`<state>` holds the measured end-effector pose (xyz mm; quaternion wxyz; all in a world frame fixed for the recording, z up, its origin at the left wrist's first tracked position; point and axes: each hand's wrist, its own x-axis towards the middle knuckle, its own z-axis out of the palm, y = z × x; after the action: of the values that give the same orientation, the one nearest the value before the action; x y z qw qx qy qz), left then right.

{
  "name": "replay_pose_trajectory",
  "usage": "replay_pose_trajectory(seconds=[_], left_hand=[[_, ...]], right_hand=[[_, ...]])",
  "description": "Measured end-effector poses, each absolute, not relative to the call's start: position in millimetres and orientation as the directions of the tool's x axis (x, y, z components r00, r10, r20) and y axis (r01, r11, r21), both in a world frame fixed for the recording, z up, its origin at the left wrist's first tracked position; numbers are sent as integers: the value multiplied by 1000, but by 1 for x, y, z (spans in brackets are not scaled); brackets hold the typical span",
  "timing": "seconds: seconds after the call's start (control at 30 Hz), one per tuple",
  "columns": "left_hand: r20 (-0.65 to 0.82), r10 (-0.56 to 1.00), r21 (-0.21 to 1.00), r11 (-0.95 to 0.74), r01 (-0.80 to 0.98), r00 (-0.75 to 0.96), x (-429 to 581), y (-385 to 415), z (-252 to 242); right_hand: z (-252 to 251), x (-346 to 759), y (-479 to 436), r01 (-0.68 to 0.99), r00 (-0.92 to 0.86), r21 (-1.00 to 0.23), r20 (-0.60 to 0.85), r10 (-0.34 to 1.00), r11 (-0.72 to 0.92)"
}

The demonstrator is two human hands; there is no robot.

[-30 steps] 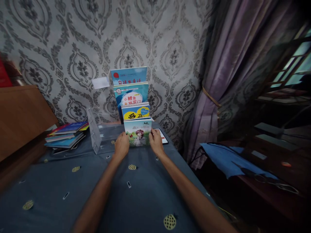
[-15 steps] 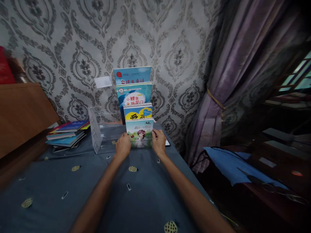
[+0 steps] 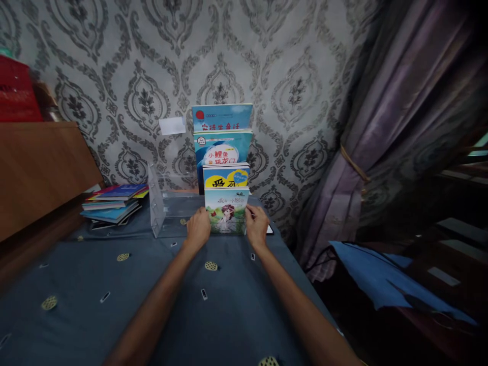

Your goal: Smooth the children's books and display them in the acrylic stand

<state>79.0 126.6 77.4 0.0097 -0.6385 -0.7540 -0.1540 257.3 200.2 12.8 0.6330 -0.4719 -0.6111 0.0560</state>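
Patterned wallpaper (image 3: 152, 46) above; centre frame, the front book (image 3: 226, 212) stands upright between my left hand (image 3: 199, 229) and right hand (image 3: 257, 226), equally near, gripping its sides.

We count one left hand (image 3: 199, 227), one right hand (image 3: 258, 224), four front-facing book covers (image 3: 227, 213), one book pile (image 3: 112, 206) too overlapped for us to tally, one clear rack (image 3: 155, 206), one white card (image 3: 172, 125), one red box (image 3: 18, 94), one curtain (image 3: 375, 124), one tieback (image 3: 354, 165), one blue cloth (image 3: 387, 279)
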Motion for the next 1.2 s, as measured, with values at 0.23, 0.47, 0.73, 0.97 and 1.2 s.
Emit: replay_pose_trajectory(seconds=[0.23, 0.47, 0.73, 0.97, 1.2], left_hand=[[209, 961, 224, 134, 965, -182, 78, 125, 79], [204, 960, 233, 144, 962, -193, 79, 125, 79], [213, 957, 231, 147, 962, -197, 76, 127, 77], [221, 957, 227, 136, 964, -186, 76, 126, 76], [207, 962, 229, 132, 964, -181, 75, 125, 77]], right_hand=[[11, 257, 200, 514, 250, -666, 720, 648, 541], [12, 257, 199, 505, 245, -671, 715, 655, 543], [11, 256, 200, 502, 225, -671, 710, 667, 545], [12, 256, 198, 509, 232, -661, 723, 651, 552], [11, 258, 198, 490, 244, -674, 715, 655, 553]])
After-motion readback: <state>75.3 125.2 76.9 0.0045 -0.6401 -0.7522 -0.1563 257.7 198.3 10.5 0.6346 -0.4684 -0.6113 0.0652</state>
